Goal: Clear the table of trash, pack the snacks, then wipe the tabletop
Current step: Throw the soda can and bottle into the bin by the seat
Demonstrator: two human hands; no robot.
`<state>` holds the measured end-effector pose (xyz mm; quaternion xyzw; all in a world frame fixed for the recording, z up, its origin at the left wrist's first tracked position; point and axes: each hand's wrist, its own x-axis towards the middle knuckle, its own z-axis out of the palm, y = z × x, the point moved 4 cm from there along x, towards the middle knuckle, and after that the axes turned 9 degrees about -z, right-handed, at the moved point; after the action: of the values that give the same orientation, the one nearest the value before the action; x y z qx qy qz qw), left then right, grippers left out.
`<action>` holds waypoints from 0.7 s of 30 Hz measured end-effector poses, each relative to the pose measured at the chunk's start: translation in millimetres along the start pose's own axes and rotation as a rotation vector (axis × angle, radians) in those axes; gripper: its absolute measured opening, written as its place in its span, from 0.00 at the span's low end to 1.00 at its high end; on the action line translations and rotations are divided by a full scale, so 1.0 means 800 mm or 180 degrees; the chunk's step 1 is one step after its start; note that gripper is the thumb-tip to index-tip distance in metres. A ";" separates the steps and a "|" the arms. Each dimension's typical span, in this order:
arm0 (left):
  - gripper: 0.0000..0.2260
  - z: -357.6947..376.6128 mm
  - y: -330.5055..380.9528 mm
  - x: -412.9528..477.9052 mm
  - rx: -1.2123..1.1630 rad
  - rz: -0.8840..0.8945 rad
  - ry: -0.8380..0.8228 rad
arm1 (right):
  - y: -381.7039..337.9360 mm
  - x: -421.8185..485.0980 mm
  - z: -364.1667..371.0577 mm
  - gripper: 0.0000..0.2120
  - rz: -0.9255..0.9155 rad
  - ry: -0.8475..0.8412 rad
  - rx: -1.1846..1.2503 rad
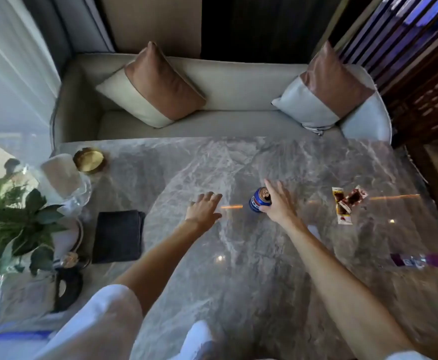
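A blue drink can (255,202) stands upright near the middle of the grey marble table (238,268). My right hand (277,201) is wrapped around its right side, thumb in front and fingers reaching past the top. My left hand (204,206) hovers flat over the table to the left of the can, fingers slightly apart, holding nothing. Two snack packets (346,203) with red and white wrappers lie crossed to the right of the can. A purple wrapper (418,260) lies near the right edge. A folded dark cloth (119,236) rests on the left.
A gold dish (89,159) sits at the far left corner beside a clear glass vase with a leafy plant (17,222). A small black object (67,288) lies near the front left. A beige sofa (225,87) with two cushions stands behind the table.
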<state>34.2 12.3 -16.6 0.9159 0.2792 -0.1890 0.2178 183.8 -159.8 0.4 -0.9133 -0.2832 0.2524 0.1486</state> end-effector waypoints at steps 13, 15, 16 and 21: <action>0.20 0.104 -0.020 -0.007 0.0214 -0.0022 -0.0047 | 0.014 0.022 0.067 0.29 -0.0266 0.0497 -0.0046; 0.21 0.115 -0.021 -0.030 0.0197 -0.0060 0.0036 | 0.016 0.021 0.067 0.28 -0.0264 0.0425 -0.0043; 0.22 0.119 -0.022 -0.043 0.0196 -0.0106 0.0033 | 0.017 0.018 0.067 0.28 -0.0293 0.0382 -0.0043; 0.19 0.143 -0.023 -0.116 -0.0315 -0.0727 -0.0085 | 0.013 -0.036 0.084 0.27 -0.0954 0.0016 0.0002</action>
<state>-74.0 -71.5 -74.3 0.8637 0.3878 -0.2107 0.2434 131.1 -176.4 -48.2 -0.8613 -0.4159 0.2252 0.1857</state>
